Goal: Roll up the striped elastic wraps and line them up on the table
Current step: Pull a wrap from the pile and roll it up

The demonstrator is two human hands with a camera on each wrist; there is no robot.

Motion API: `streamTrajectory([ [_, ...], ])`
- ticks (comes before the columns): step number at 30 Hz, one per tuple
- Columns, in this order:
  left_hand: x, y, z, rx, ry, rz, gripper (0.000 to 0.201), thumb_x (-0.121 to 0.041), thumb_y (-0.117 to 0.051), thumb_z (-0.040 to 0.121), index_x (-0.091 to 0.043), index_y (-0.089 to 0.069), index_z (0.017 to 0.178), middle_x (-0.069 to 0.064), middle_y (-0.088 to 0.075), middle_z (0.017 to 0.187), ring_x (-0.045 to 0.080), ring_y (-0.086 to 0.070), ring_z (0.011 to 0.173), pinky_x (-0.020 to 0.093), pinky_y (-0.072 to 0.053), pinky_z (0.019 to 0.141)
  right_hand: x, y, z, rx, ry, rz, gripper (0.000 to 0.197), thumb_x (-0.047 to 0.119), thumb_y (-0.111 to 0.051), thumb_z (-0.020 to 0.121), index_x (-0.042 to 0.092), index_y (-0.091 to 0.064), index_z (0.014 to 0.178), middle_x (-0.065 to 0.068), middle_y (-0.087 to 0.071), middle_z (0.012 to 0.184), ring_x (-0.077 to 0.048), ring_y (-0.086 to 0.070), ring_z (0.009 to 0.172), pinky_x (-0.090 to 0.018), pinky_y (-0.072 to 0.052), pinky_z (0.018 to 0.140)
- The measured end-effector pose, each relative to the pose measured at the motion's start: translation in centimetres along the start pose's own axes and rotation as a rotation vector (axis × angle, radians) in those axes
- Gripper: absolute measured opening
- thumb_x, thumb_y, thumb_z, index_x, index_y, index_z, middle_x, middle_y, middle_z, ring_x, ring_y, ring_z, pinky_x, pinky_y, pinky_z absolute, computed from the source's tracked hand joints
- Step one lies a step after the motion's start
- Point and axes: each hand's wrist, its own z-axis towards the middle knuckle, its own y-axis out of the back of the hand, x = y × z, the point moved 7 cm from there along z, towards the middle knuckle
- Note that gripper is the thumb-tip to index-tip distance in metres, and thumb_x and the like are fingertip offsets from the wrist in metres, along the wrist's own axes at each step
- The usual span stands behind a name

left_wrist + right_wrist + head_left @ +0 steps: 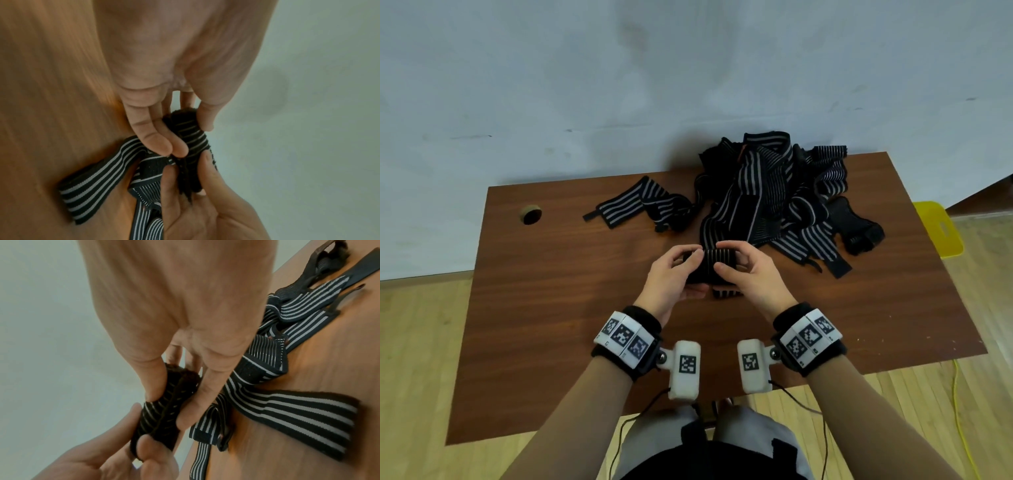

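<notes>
One wrap (710, 267) was held at the centre of the head view, above the worktop (551, 308), partly wound into a roll. The left hand (674, 277) was curled around the left end of the roll, thumb on top and fingers beneath. The right hand (748, 272) pinched the right end, thumb at the near side and fingers over the top. Both hands were closed on the same roll; neither was free.

Progress was judged to be at an early stage. No finished roll was seen lined up on the worktop. A striped end (726, 292) showed just below the hands, so the winding appeared incomplete. A pile (774, 192) of unrolled wraps lay at the upper centre and upper right of the head view, tangled and overlapping. One further strip (633, 204) lay flat to the left of the pile, touching it at its right end. All of these were judged to remain to be rolled and set in a row.

The held wrap was seen as a black elastic band with thin pale lengthwise stripes. In the right wrist view, a stitched seam (164, 408) ran along the roll, and a fuzzy black end showed at its top. The fabric appeared soft and stretchy, and was judged likely to spring loose if released.
</notes>
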Motion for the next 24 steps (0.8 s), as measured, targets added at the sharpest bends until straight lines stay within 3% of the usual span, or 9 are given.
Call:
streamTrajectory([
  [4,0.5,0.5,-0.2,0.003,0.012,-0.007,0.019,-0.017,-0.063,0.102,-0.015,-0.069,0.120,0.018,-0.068,0.115,0.021,-0.067,0.069,0.032,-0.059,0.066,-1.0,-0.4,-0.2,0.006,-0.034,0.011,0.038,0.008,-0.075,0.092,0.022,-0.065,0.127,-0.009,-0.072,0.119,-0.026,-0.072,0.109,-0.058,-0.060,0.090],
  [7,0.6,0.9,0.0,-0.032,-0.021,-0.043,0.020,-0.012,-0.063,0.101,-0.015,-0.069,0.119,0.013,-0.068,0.115,0.018,-0.069,0.071,0.030,-0.060,0.067,-1.8,-0.1,0.0,-0.060,-0.077,0.075,0.048,0.021,-0.084,0.085,0.027,-0.063,0.128,-0.008,-0.072,0.122,-0.023,-0.072,0.110,-0.055,-0.059,0.093],
  [9,0.7,0.9,0.4,-0.049,-0.049,-0.060,0.021,-0.010,-0.064,0.100,-0.015,-0.069,0.120,0.013,-0.068,0.115,0.016,-0.072,0.074,0.028,-0.059,0.066,-2.1,-0.2,0.0,-0.067,-0.113,0.151,0.053,0.031,-0.084,0.084,0.019,-0.063,0.132,-0.009,-0.072,0.123,-0.024,-0.072,0.112,-0.053,-0.057,0.098],
  [12,0.4,0.3,1.0,-0.058,-0.097,-0.040,0.022,-0.010,-0.066,0.099,-0.014,-0.070,0.119,0.013,-0.070,0.115,0.017,-0.072,0.081,0.027,-0.060,0.065,-1.7,0.1,-0.3,-0.062,-0.106,0.220,0.038,0.022,-0.071,0.096,0.007,-0.066,0.131,-0.013,-0.074,0.120,-0.028,-0.073,0.110,-0.045,-0.059,0.096],
  [16,-0.1,-1.7,2.0,-0.021,-0.146,0.000,0.021,-0.012,-0.068,0.098,-0.014,-0.069,0.119,0.017,-0.072,0.111,0.018,-0.069,0.067,0.029,-0.060,0.062,-1.2,2.0,-0.4,-0.135,-0.066,0.221,0.033,0.010,-0.066,0.099,0.002,-0.065,0.130,-0.017,-0.074,0.119,-0.029,-0.073,0.109,-0.035,-0.062,0.088],
  [21,-0.5,-5.4,3.0,0.039,-0.166,0.017,0.022,-0.016,-0.070,0.097,-0.016,-0.069,0.119,0.015,-0.072,0.105,0.017,-0.065,0.058,0.029,-0.059,0.057,-0.3,5.6,-0.8,-0.202,-0.033,0.198,0.031,0.010,-0.065,0.100,0.002,-0.066,0.130,-0.014,-0.075,0.117,-0.026,-0.073,0.110,-0.037,-0.061,0.091],
  [24,-0.2,-7.2,3.5,0.038,-0.137,0.006,0.024,-0.023,-0.071,0.097,-0.017,-0.069,0.120,0.012,-0.072,0.103,0.019,-0.063,0.057,0.032,-0.060,0.059,-0.2,7.4,-0.7,-0.218,-0.033,0.191,0.025,0.011,-0.065,0.099,0.008,-0.069,0.124,-0.013,-0.076,0.115,-0.024,-0.074,0.108,-0.033,-0.062,0.087],
])
